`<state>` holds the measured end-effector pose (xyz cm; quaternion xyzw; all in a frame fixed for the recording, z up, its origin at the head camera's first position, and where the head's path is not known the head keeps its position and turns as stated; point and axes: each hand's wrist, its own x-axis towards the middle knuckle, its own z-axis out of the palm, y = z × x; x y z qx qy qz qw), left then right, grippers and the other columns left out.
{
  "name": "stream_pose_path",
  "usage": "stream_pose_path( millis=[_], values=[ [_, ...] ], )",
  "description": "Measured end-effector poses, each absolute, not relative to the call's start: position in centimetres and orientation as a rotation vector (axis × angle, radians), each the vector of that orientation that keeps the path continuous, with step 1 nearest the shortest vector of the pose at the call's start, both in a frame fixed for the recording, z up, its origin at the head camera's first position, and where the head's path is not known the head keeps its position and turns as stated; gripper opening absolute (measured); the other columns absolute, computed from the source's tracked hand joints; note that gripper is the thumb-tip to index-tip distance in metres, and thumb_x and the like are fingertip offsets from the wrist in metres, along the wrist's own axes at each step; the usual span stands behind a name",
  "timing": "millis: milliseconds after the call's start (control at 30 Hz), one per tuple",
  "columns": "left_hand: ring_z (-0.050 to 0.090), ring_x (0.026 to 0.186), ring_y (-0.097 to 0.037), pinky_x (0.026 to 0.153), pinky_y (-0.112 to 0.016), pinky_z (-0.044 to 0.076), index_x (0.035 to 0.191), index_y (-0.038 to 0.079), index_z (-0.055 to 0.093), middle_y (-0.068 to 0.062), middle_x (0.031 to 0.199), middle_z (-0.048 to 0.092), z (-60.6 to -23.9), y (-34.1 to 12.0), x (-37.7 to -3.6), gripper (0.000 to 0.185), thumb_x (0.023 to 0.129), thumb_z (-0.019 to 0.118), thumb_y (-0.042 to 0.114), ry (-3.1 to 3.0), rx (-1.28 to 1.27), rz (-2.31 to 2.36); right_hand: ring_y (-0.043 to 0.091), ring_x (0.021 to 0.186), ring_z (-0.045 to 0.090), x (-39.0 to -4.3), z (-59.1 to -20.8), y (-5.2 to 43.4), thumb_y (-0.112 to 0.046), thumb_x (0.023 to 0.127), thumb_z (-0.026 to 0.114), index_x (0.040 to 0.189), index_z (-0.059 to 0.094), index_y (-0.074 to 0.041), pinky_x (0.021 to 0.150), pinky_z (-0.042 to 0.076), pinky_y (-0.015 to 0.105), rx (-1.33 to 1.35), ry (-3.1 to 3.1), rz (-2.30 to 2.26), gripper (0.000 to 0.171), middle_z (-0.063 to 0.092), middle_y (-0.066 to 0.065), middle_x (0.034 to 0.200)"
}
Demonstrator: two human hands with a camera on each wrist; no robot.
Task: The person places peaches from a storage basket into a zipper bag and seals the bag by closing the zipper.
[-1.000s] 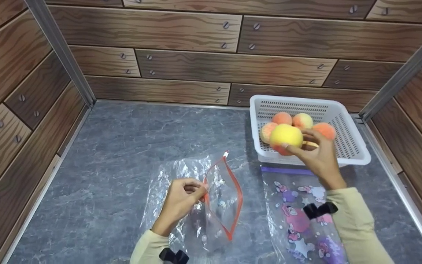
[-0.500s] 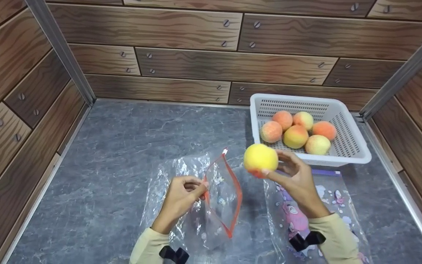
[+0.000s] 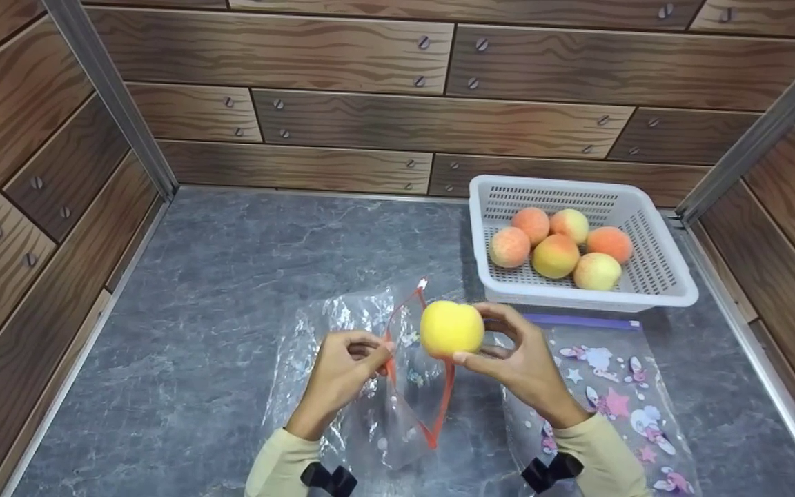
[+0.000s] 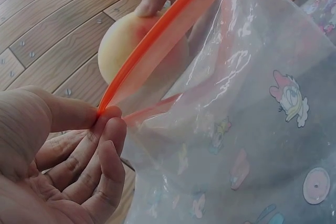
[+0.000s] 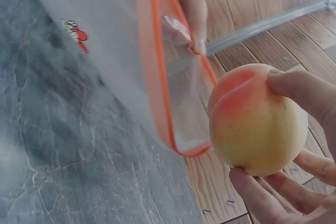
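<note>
My left hand (image 3: 346, 373) pinches the orange rim of a clear zip bag (image 4: 252, 129) between thumb and fingertips. The bag's mouth gapes toward the right, and cartoon prints show on its plastic. A yellow peach with a red blush (image 3: 451, 328) is gripped by my right hand (image 3: 525, 362), thumb on one side and fingers on the other. In the head view the peach covers part of the bag's orange rim. The right wrist view has the peach (image 5: 257, 121) just outside the bag's opening.
A white slotted basket (image 3: 666, 276) at the back right holds several peaches (image 3: 556, 256). In front of it a second zip bag (image 3: 618, 386) with a purple strip lies flat, partly under my right forearm. Wood-patterned walls (image 3: 342, 117) enclose the grey marbled table (image 3: 287, 241).
My right hand has carried the peach from above the basket leftward and toward me, up to the bag's mouth. My left hand has stayed in place on the rim.
</note>
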<state>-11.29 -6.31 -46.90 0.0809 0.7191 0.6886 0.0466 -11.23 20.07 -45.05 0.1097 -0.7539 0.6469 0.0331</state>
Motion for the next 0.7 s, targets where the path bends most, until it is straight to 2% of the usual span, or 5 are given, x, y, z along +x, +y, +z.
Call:
stream_pose_path(
  millis=[300,567,700],
  values=[
    [0.068,0.064,-0.018,0.061,-0.030,0.060,0.091,-0.006,0.073,-0.012,0.077,0.072,-46.8,-6.3,-11.1,0.014,0.090,0.075,0.008,2.234,0.251,2.076,0.026,0.111,0.061,-10.9,-45.4,19.1,-0.014,0.067,0.097,0.129,0.066,-0.018,0.085,0.060,0.035,0.455,-2.448,1.760,0.069,0.063,0.003,0.123],
    [0.069,0.066,-0.019,0.062,-0.028,0.060,0.092,-0.006,0.073,-0.012,0.079,0.073,-46.7,-6.3,-11.1,0.016,0.091,0.075,0.010,2.230,0.258,2.074,0.024,0.111,0.060,-10.7,-45.3,18.5,-0.023,0.067,0.097,0.128,0.066,-0.009,0.084,0.060,0.031,0.591,-2.505,1.570,0.070,0.062,0.002,0.122],
    [0.069,0.066,-0.019,0.061,-0.026,0.060,0.091,-0.006,0.073,-0.011,0.078,0.072,-46.7,-6.3,-11.1,0.016,0.091,0.075,0.010,2.231,0.267,2.066,0.021,0.110,0.060,-10.8,-45.5,18.4,-0.021,0.066,0.097,0.127,0.066,-0.008,0.078,0.062,0.033,0.672,-2.510,1.461,0.069,0.062,0.000,0.123]
  ],
)
